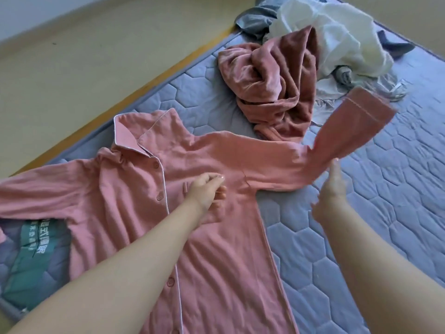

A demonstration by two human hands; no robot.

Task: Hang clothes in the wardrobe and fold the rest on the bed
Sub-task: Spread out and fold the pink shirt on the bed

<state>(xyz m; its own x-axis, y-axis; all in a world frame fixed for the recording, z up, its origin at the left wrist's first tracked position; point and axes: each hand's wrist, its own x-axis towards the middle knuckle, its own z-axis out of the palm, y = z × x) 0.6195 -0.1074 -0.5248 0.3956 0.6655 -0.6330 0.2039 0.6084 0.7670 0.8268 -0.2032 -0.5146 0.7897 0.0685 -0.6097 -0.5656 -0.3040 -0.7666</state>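
Bare left hand (212, 189) pinning pink button-front pyjama top (134, 203) flat on quilted mattress (361, 225), right hand (333, 186) gripping its sleeve (342, 133); folding barely begun, crumpled clothes pile (289, 75) beyond top unfolded.

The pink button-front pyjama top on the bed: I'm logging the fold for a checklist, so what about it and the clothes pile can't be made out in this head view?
- Pink button-front pyjama top: hem cut off by the bottom edge.
- Its raised sleeve cuff: motion-blurred.
- Right hand: fingertips behind the sleeve, so the grip is unclear.
- Left hand: pinch point too small to confirm.
- Grey garment: mostly buried under the white fabric.
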